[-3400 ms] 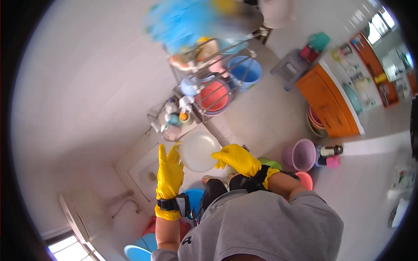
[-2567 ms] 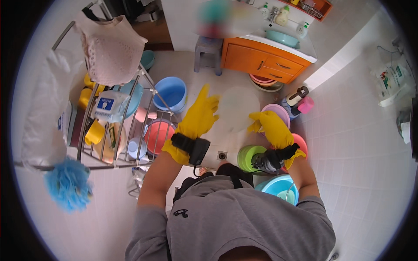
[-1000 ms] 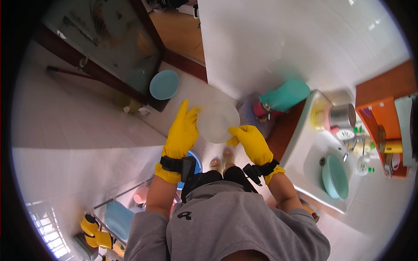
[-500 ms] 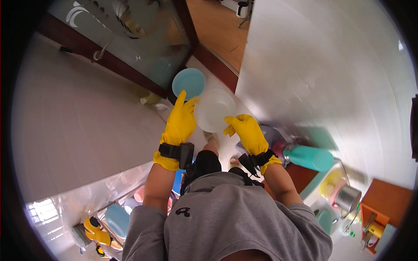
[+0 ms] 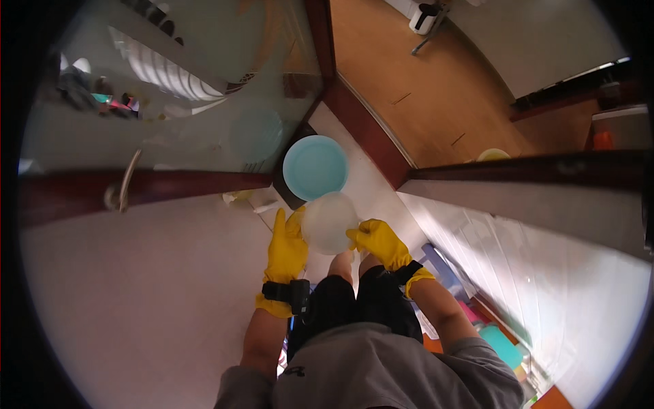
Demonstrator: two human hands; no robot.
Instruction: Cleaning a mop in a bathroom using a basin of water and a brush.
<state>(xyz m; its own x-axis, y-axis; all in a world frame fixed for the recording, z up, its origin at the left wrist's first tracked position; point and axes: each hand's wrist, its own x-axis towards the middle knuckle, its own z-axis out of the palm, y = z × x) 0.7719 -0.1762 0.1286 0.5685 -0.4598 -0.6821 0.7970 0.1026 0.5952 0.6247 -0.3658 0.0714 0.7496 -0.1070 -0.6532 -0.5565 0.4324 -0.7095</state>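
Observation:
Both my hands wear yellow rubber gloves and hold a pale, translucent white round basin (image 5: 328, 221) in front of me. My left hand (image 5: 285, 248) lies flat against its left rim, fingers stretched upward. My right hand (image 5: 377, 240) grips its right rim with curled fingers. Just beyond the basin, on the floor by the doorway, lies a light blue round basin (image 5: 315, 167). A dark band with a small device sits on my left wrist. My dark trousers and feet show below the basin.
A glass door with a dark wooden frame (image 5: 143, 183) and a metal handle (image 5: 121, 187) stands at the left. A wooden floor (image 5: 436, 88) lies past the threshold. A white tiled wall (image 5: 545, 266) runs along the right, with coloured tubs (image 5: 501, 344) at its foot.
My view has swung from the sink and racks toward the doorway. I have carried the white basin in both gloved hands closer to the blue basin on the floor.

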